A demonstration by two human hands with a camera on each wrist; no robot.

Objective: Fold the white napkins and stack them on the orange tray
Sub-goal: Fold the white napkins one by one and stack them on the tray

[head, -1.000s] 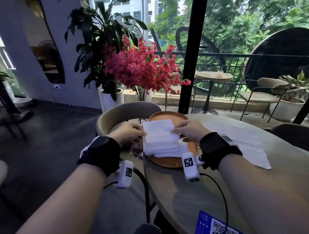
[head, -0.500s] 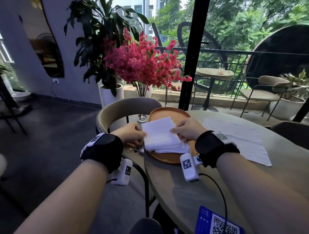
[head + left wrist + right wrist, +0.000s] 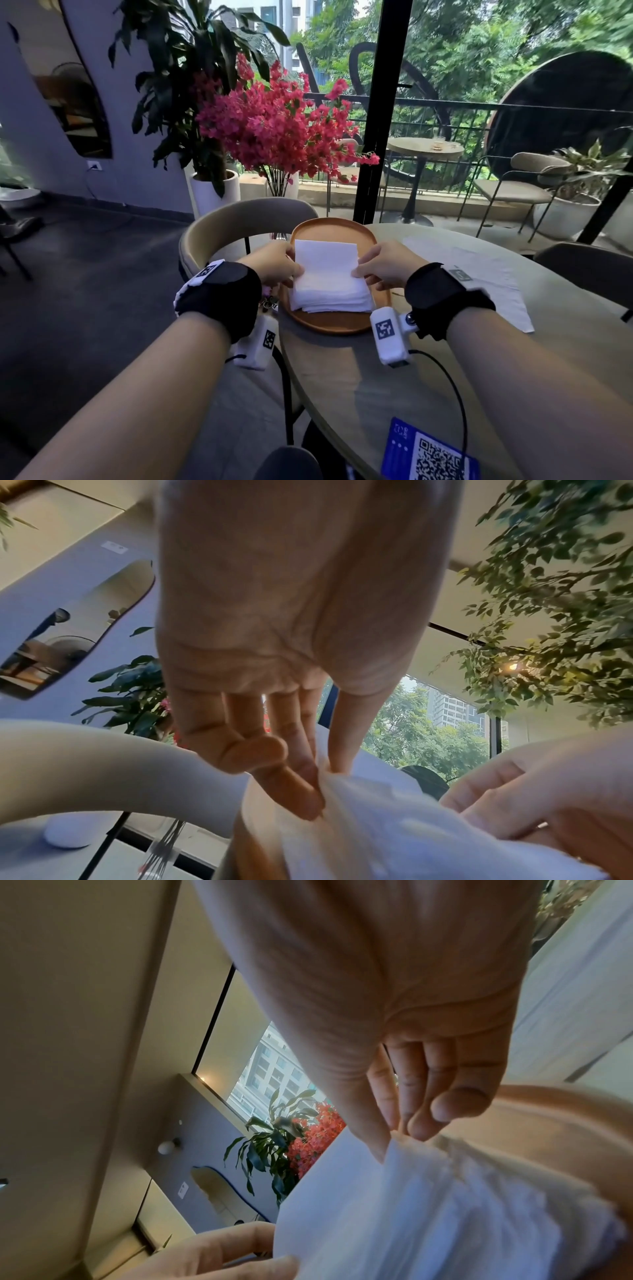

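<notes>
— Where was the folded white paper napkin (image 3: 325,262) held?

— Squarely between the hands, atop the napkin stack (image 3: 330,298) on the round orange tray (image 3: 330,323); its edges were pinched by the left hand (image 3: 274,262) and the right hand (image 3: 385,265), both equally near.

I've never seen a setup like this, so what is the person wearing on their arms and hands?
Both hands are bare: the left hand and right hand wear no gloves, and the forearms show no sleeves. Each wrist has a wide black band with a small white tag. Under each band hangs a white box printed with a black square code; a thin black cable trails from the right one.
</notes>
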